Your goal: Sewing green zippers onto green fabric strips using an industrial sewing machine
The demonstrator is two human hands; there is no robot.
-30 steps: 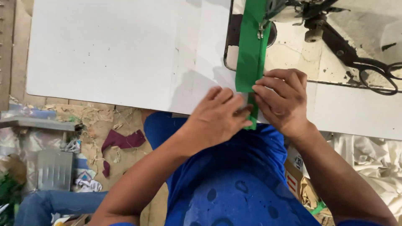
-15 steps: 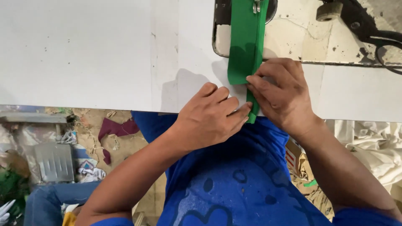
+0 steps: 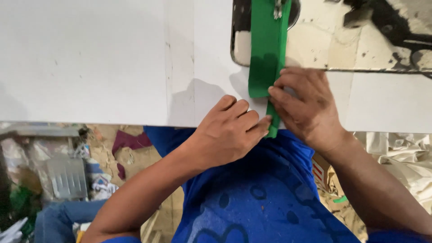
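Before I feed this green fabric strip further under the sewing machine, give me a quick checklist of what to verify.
1. Long green fabric strip lies flat on the worn metal machine bed: ok.
2. Left hand pinches the strip's near end: ok.
3. Right hand presses the strip's edge on the white table: ok.
4. Fingers away from the needle area: ok.
5. Needle threaded: cannot tell.

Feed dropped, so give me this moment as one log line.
left hand: pinching green strip at table edge | right hand: pressing strip flat | strip: runs up under sewing machine
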